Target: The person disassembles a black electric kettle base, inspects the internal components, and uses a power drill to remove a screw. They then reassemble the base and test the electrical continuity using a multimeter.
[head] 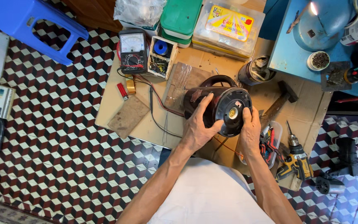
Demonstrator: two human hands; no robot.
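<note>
Holding the kettle (216,108) on its side over the desk (146,124), I had its round base turned up toward me. My left hand (197,128) was clasped around the dark body, fingers spread over the wall and thumb near the base rim. My right hand (250,126) gripped the opposite edge of the base, fingers curled onto it. Both grips were closed on the kettle, neither one loose.

Judging by what showed, the work was early: the base plate sat in place, its brass centre contact facing up, and I saw no screws or parts taken off it. The handle pointed away from me, toward the back of the desk. No tool was in either hand.

Around it lay the multimeter (132,50) with its leads trailing across the cardboard, a small parts box (161,57), a hammer (280,103) just to the right, and a cordless drill (297,159) near my right forearm. Opening the base, if that was wanted, looked wholly undone.
</note>
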